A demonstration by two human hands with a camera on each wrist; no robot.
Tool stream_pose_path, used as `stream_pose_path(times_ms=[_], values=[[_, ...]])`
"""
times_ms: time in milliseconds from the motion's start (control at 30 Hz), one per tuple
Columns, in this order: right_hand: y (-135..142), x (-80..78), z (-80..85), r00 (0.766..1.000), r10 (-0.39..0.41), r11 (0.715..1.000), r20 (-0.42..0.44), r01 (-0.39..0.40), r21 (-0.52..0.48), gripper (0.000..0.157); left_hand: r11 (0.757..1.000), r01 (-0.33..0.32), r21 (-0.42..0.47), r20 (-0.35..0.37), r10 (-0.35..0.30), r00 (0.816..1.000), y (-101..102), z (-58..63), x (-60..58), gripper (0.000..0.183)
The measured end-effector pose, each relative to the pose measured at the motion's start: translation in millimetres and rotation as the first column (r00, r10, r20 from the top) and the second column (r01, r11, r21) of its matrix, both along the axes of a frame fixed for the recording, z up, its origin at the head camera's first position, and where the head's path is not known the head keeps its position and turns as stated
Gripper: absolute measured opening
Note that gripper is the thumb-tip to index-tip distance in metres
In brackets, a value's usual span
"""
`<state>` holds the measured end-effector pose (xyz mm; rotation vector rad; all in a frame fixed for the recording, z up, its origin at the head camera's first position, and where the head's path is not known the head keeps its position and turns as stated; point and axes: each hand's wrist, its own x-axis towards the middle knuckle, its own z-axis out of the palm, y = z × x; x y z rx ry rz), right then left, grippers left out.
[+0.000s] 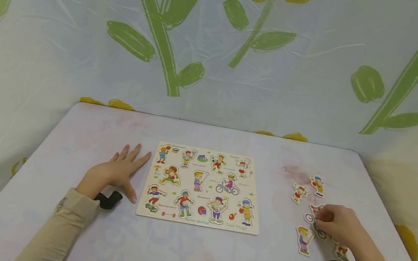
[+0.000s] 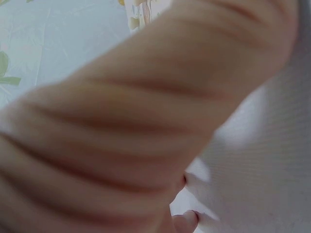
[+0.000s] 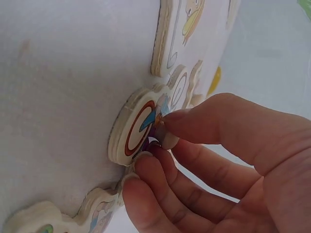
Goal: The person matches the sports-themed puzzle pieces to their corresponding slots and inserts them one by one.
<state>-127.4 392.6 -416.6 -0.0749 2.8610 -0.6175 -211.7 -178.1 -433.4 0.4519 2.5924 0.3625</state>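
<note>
A wooden puzzle board point(image 1: 217, 226) with cartoon sports figures lies at the middle of the white table. My left hand point(image 1: 119, 171) rests flat on the table just left of the board, fingers straight and spread. My right hand point(image 1: 318, 217) is to the right of the board. Its thumb and fingertips pinch the small knob of a bicycle-rider puzzle piece point(image 1: 312, 218) that lies on the table. The right wrist view shows the right hand point(image 3: 154, 143) closed round the knob of that piece point(image 3: 138, 128). The left wrist view is almost filled by my left hand point(image 2: 146, 121).
Several loose figure pieces lie around the right hand: two beyond it point(image 1: 317, 185) point(image 1: 299, 193), one nearer me point(image 1: 304, 239), one partly under the wrist point(image 1: 342, 254). A plastic sheet printed with green leaves point(image 1: 168, 25) walls in the table point(image 1: 186, 257) on three sides.
</note>
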Motion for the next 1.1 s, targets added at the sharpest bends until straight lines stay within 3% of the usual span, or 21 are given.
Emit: stream_pose_path(times_ms=[500,833,1100], values=[[-1,-3.1,2.3,0.996,0.061,0.998,-0.059,-0.059,0.030,0.008,1.000,0.000,0.006,0.003,0.000,1.000,-1,0.4,0.6,0.139],[-11,-6.8,8.7,0.996,0.071,0.997,-0.046,-0.072,-0.007,0.008,1.000,0.003,0.008,-0.001,-0.003,1.000,-2,2.0,0.5,0.139],[-24,-14.1,10.9,0.990,0.109,0.993,-0.092,-0.113,-0.034,0.009,1.000,0.002,0.020,0.003,-0.002,1.000,-2,2.9,0.8,0.139]])
